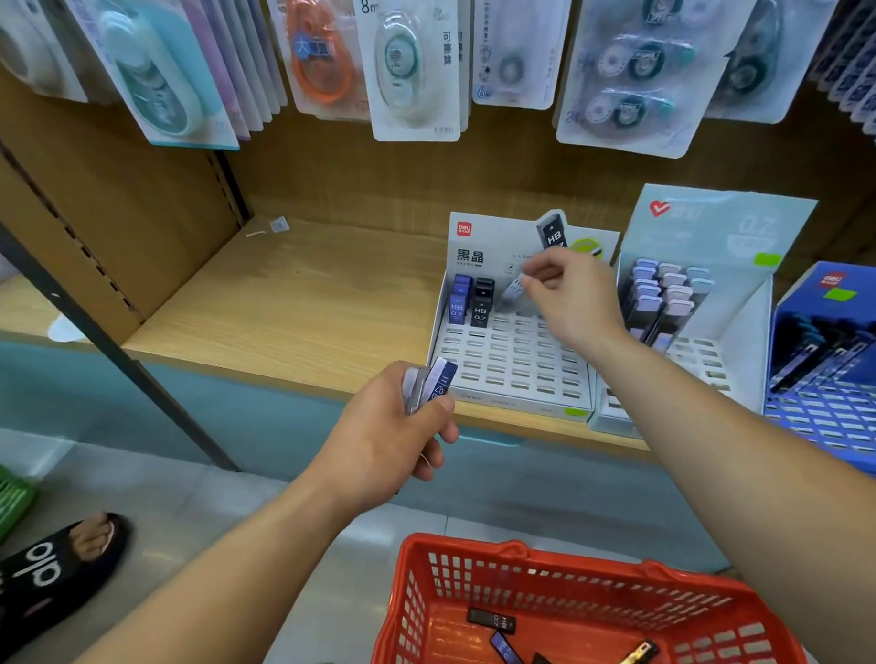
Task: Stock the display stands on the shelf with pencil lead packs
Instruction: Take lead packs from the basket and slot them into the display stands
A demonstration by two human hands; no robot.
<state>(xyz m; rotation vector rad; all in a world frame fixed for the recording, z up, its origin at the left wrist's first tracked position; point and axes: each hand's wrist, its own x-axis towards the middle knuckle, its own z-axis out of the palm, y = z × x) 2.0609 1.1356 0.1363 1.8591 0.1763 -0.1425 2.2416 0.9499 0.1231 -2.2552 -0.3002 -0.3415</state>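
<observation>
**Early in the stocking: a few packs seated, most slots open**

Your right fingertips (533,275) pinch a single pencil lead pack (514,290), held tilted just above the back rows of the white display stand (506,361). It is not yet in a slot. The right hand (576,299) hangs over the stand's middle. Your left hand (395,432), near the shelf's front edge, has its fingers curled round a small bunch of spare packs (430,381), ready to feed the right.

In the white stand, only a short cluster of seated packs (469,301) stands upright at the back left corner. Nearly all its other visible slots are open, so most of the work on it remains. The pale stand (720,222) beside it holds several rows at the back with open slots in front. The blue stand (836,412) farther right also shows open slots in front.

More loose packs (491,620) lie in the red basket (583,565) below.

Hard to judge:
- The pinched pack is blurred, so its print is unreadable.
- Your right hand hides part of the white stand's back rows.
- The bunch in your left hand cannot be counted.
- The basket and blue stand run off the frame.
</observation>
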